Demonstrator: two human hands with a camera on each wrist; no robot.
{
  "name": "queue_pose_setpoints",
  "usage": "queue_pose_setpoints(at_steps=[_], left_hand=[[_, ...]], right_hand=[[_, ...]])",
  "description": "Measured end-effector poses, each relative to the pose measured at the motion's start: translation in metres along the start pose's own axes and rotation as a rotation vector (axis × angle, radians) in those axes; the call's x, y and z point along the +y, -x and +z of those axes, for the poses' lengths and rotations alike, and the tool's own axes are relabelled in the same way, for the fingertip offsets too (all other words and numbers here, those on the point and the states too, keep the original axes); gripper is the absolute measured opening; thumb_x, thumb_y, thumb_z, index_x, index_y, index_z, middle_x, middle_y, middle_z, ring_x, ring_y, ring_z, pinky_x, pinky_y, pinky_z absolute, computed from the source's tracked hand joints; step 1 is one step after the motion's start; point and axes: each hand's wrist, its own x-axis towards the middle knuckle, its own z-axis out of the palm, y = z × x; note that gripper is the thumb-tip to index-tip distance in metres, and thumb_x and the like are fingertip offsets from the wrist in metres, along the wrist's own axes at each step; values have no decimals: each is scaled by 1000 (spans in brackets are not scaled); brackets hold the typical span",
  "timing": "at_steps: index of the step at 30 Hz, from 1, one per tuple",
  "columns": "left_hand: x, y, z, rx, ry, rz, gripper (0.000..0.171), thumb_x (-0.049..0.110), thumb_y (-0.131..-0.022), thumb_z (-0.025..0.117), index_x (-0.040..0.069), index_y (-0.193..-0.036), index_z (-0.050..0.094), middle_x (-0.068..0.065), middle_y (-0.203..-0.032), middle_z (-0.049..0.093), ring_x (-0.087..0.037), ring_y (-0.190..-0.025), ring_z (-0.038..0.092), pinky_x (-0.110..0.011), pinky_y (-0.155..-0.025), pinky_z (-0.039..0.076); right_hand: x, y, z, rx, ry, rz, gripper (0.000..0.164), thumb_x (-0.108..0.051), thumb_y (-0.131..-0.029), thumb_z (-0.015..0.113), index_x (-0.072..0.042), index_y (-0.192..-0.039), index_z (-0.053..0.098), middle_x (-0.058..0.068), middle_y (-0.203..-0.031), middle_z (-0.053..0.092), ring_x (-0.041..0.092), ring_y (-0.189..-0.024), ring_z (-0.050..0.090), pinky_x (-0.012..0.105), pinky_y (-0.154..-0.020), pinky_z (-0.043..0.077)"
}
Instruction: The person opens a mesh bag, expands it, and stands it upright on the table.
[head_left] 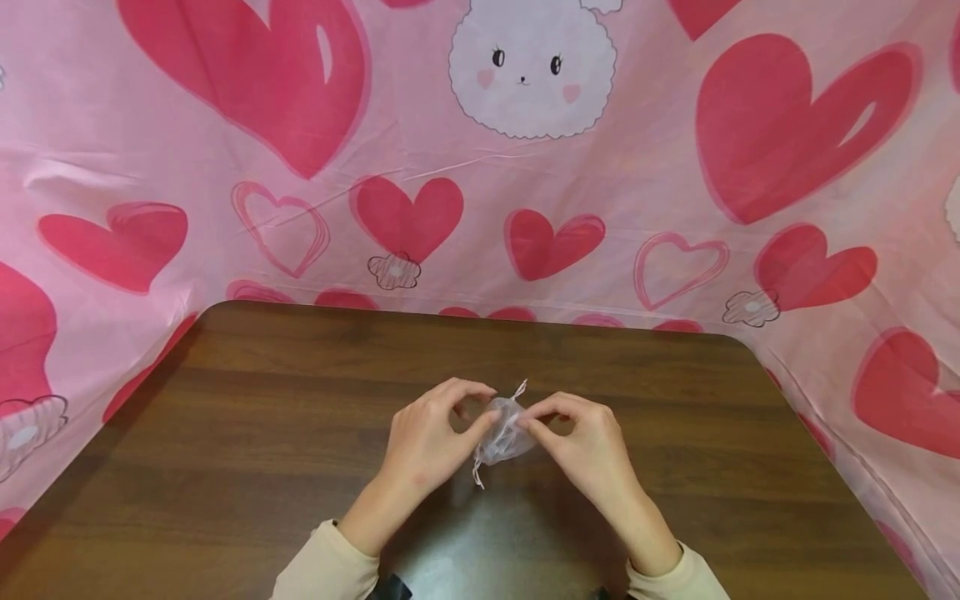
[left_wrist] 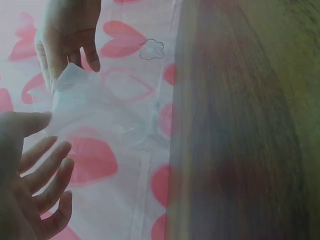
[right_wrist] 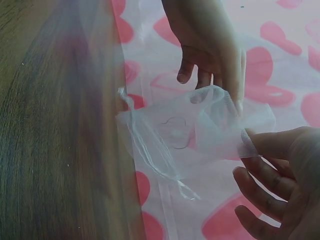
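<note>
A small sheer white drawstring pouch point(head_left: 507, 442) is between my two hands over the table. Its cord ends point(head_left: 478, 475) stick out at opposite sides, and the gathered cord band point(right_wrist: 152, 142) shows in the right wrist view. My right hand point(head_left: 588, 437) pinches the pouch's edge between thumb and forefinger, the other fingers point(right_wrist: 260, 195) loosely bent. On the other side, my left hand point(head_left: 431, 425) has its thumb against the pouch, its forefinger held apart. In the left wrist view the left fingers point(left_wrist: 52, 172) are spread beside the sheer fabric point(left_wrist: 95, 110).
A dark wood-grain table point(head_left: 262, 392) spreads beneath both hands. Behind and along its sides hangs a pink cloth point(head_left: 420, 108) printed with red hearts and a white fluffy face. Beige sleeves point(head_left: 330, 562) cover both forearms near the front.
</note>
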Motion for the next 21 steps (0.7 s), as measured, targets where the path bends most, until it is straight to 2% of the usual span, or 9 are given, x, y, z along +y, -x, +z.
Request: queue_pose_setpoints(at_steps=[5,10,13,16,21], left_hand=[[0,0,0,22,-29,46,14,38,-82,81,32,-94,77,19,-75,61,1,-67,53,-26,-56,40],[0,0,-1,57,-31,54,10,35,-79,84,31,-86,78,13,-66,58,0,-60,48,-24,-52,37],[-1,0,-2,77,-22,50,10,32,-78,85,31,-85,78,11,-65,58,-1,-58,49,-25,-51,36],[-1,0,-2,89,-16,49,11,29,-78,86,31,-84,77,13,-66,58,-1,-59,50,-24,-52,37],[-1,0,-1,100,-4,52,12,25,-79,85,31,-84,76,18,-68,59,1,-63,53,-24,-53,39]], right_hand=[[0,1,0,-18,0,-17,20,-7,-72,88,-21,-78,76,-19,-75,68,4,-71,61,28,-67,49],[1,1,1,-24,-21,-25,22,-6,-70,89,-21,-77,74,-20,-76,67,3,-71,61,29,-68,51],[1,0,1,-31,-37,-36,21,-7,-71,89,-20,-80,75,-18,-77,67,3,-72,61,32,-68,53],[2,0,0,-43,-44,-46,19,-9,-71,89,-18,-84,77,-17,-78,67,4,-72,61,35,-68,54],[3,0,-1,-58,-69,-57,18,-11,-73,87,-17,-88,79,-18,-79,68,5,-74,61,33,-69,52]])
